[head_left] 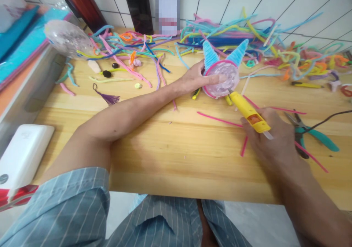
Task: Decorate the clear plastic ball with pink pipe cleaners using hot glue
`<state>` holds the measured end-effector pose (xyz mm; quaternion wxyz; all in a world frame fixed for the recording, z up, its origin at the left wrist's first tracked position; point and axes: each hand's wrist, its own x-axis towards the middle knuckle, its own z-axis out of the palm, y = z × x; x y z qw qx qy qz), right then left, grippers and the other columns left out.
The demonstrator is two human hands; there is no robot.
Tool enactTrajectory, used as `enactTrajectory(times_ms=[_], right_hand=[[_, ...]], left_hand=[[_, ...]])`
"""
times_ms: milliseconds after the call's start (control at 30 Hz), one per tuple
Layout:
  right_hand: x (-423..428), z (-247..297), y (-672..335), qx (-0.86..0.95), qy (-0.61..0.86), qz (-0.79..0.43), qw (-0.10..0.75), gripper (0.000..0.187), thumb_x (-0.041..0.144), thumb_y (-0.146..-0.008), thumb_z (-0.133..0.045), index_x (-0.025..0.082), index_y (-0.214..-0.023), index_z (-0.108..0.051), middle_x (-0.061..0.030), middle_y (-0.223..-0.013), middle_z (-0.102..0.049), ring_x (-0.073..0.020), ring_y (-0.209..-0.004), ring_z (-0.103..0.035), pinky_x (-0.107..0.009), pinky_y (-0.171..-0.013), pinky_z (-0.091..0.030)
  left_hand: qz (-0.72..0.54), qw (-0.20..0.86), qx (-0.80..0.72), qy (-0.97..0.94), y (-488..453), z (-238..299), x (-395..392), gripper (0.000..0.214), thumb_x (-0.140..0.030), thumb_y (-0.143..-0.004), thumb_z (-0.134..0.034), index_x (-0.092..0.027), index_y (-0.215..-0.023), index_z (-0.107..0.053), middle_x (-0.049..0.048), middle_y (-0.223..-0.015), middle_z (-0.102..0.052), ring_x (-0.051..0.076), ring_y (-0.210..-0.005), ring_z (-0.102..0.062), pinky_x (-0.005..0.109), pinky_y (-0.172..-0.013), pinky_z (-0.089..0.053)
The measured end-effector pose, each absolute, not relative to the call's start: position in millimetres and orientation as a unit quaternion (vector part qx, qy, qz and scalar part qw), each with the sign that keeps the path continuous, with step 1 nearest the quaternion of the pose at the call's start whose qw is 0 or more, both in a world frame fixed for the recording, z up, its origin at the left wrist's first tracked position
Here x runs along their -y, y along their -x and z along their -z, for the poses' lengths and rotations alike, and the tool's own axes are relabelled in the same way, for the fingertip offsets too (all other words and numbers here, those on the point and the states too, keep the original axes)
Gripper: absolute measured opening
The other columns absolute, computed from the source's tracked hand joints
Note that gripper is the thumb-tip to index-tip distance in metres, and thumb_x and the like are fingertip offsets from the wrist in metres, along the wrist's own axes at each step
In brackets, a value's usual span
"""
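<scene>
My left hand (198,76) is closed around a round, clear plastic piece (229,74) with a pink pipe-cleaner rim, its thumb lying across the face. Two light-blue pointed ears (211,54) wound from pipe cleaner stand up from the top of it. In my right hand (269,133) is a yellow hot glue gun (247,109), its nozzle at the lower edge of the clear face. A clear glue stick pokes out of the gun's back end. Whether the nozzle touches the plastic, I cannot tell. Pink pipe cleaners (220,118) lie on the table near my right hand.
Teal-handled pliers (320,137) and a black cord lie to the right. Heaps of coloured pipe cleaners (220,32) line the tiled wall. A purple tassel (108,97) lies left of centre, and a white power bank (26,155) sits at the left edge.
</scene>
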<state>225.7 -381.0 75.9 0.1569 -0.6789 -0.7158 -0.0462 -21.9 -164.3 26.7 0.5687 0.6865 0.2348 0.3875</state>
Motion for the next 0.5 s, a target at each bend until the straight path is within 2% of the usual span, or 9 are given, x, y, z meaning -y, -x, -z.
enactTrajectory(times_ms=[133,333,500], right_hand=[[381.6,-74.5,-227.1,0.728,0.663,0.057,0.166,0.028,0.052,-0.101,-0.059,0.027,-0.114,-0.063,-0.0114,-0.096,-0.08,-0.0371,-0.089,-0.081,-0.04,-0.069,-0.053],[382.6,-79.4,-226.0,0.71,0.688,0.038,0.148,0.027,0.047,-0.098,-0.061,0.029,-0.117,-0.062,-0.0118,-0.102,-0.081,-0.0373,-0.092,-0.081,-0.04,-0.069,-0.053],[383.5,-79.9,-224.8,0.708,0.69,0.038,0.15,0.028,0.051,-0.099,-0.06,0.029,-0.114,-0.064,-0.0106,-0.098,-0.082,-0.0376,-0.09,-0.082,-0.04,-0.068,-0.053]], left_hand=[[-0.391,0.563,-0.246,-0.685,22.2,-26.9,164.3,0.086,-0.09,-0.074,-0.097,-0.024,-0.123,-0.076,0.0099,-0.127,-0.087,0.038,-0.136,-0.077,0.049,-0.119,-0.063],[-0.386,0.578,-0.234,-0.68,22.1,-29.4,166.9,0.085,-0.089,-0.078,-0.094,-0.021,-0.125,-0.076,0.0136,-0.13,-0.086,0.038,-0.133,-0.079,0.05,-0.117,-0.065],[-0.39,0.568,-0.245,-0.682,22.7,-28.1,166.2,0.08,-0.087,-0.077,-0.097,-0.024,-0.123,-0.077,0.0115,-0.128,-0.087,0.038,-0.14,-0.077,0.047,-0.119,-0.064]])
